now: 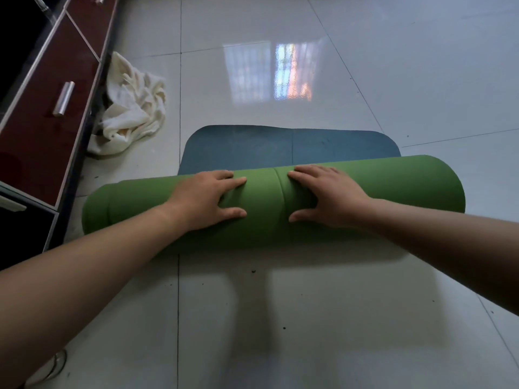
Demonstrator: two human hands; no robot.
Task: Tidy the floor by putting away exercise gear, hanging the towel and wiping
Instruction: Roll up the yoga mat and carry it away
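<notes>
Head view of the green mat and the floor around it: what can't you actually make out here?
Head view only:
- mat: inner turns, hidden by its outer green layer.
- towel: left side, lost in shadow against the cabinet.
- cabinet: cut off by the left edge.
- clear object, bottom left: mostly behind the forearm, unidentifiable.
- left hand and right hand: palms, face down on the mat.

The exercise mat (280,209) looks like matt foam, green outside and blue on its flat inner face. The towel (132,108) is soft cream cloth, crumpled. The floor (280,318) is glossy tile, mirror-smooth. The cabinet (42,130) fronts are glossy dark red, with shiny metal handles (64,98).
</notes>
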